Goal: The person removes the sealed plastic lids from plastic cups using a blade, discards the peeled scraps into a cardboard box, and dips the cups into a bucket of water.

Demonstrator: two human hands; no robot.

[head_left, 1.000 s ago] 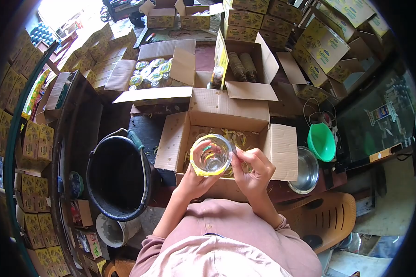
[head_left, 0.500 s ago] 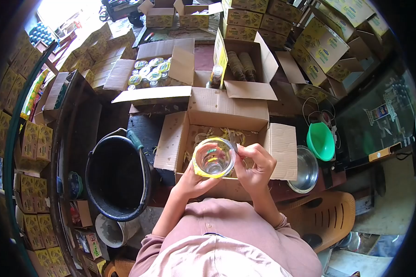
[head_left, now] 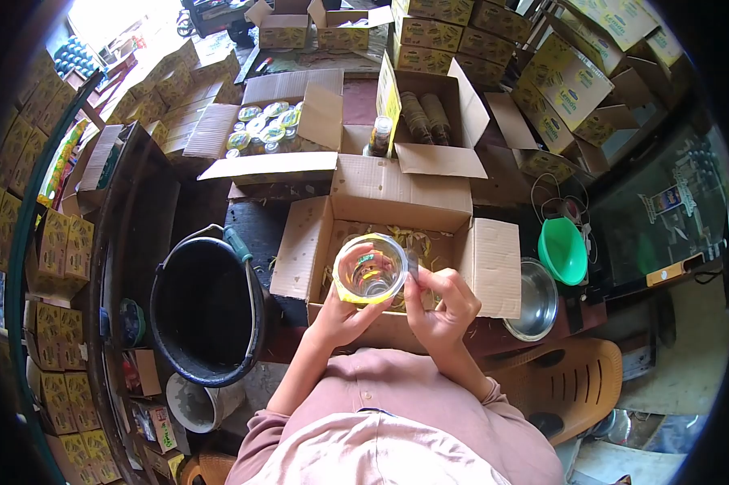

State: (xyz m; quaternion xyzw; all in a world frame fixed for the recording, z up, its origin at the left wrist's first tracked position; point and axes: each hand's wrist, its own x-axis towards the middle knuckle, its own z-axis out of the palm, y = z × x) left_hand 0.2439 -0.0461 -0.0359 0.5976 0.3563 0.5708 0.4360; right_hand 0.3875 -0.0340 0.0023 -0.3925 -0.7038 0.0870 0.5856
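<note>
A clear plastic cup (head_left: 372,271) with a yellow edge is held in my left hand (head_left: 342,314), its round mouth facing up toward me. My right hand (head_left: 441,303) is beside the cup's right side, thumb and fingers pinched on a small dark flat blade-like piece that stands upright near the rim. Both hands are over the near side of an open cardboard box (head_left: 494,267), which has yellowish scraps (head_left: 413,240) on its bottom.
A black bucket (head_left: 207,311) stands to the left. To the right are a metal bowl (head_left: 532,301) and a green bowl (head_left: 563,250). Beyond, one open box holds lidded cups (head_left: 267,123), another holds stacked cups (head_left: 425,119). An orange chair (head_left: 570,384) is at lower right.
The cup rose slightly and shifted left from its place half a second ago. The dark piece in my right hand now stands a little apart from the rim.
</note>
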